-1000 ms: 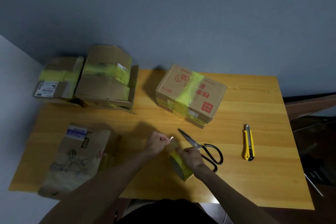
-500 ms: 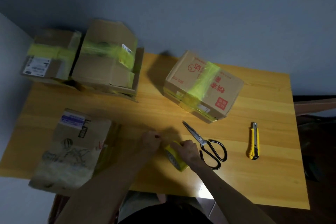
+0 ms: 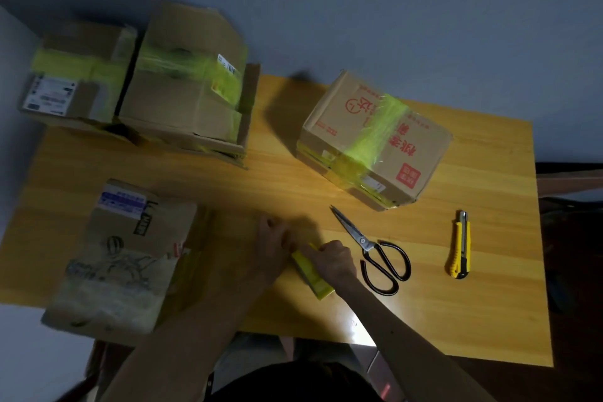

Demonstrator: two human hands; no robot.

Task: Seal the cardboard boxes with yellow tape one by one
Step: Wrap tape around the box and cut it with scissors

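Currently both hands sit close together near the front edge of the table (image 3: 489, 303). The right hand (image 3: 332, 259) is wrapped over the yellow tape roll (image 3: 311, 271), which stands on edge on the wood. The left hand (image 3: 274, 238) meets the roll's far end with curled fingers; blur hides whether it pinches the free tape end. The blue-labelled cardboard box (image 3: 120, 258), with no yellow band visible across its top, lies just left of the hands, its long axis running away from the person with a slight tilt. The left hand is nearer. Judgement: the tape must travel leftward onto it. The scissors (image 3: 375, 245) lie just right of the right hand.
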